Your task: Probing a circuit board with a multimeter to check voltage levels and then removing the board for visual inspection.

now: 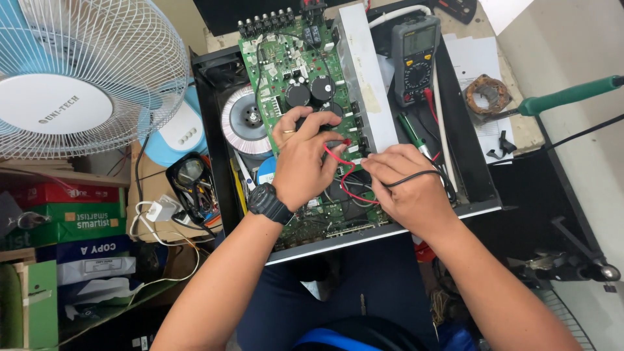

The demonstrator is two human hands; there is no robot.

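Both hands crowd the green circuit board (292, 71); the metal heat sink (364, 78) walls its right side, the toroidal transformer (246, 121) its left (red lead (338, 170) loops between). Open board lies farther up.

A red probe lead (338, 159) curls in a loop at the centre of the frame, its red-tipped end held at the fingertips of the left hand (302, 159) over the circuit board (292, 65); a black probe lead (416, 175) runs across the back of the right hand (406, 185), just right of centre, toward the right; the circuit board is green, crowded with small parts and two round black capacitors, lying flat in the open black chassis (208, 117) from the top centre down to the middle of the frame; both leads trail toward the grey multimeter (416, 58) with yellow trim, resting face up in the upper right part of the chassis
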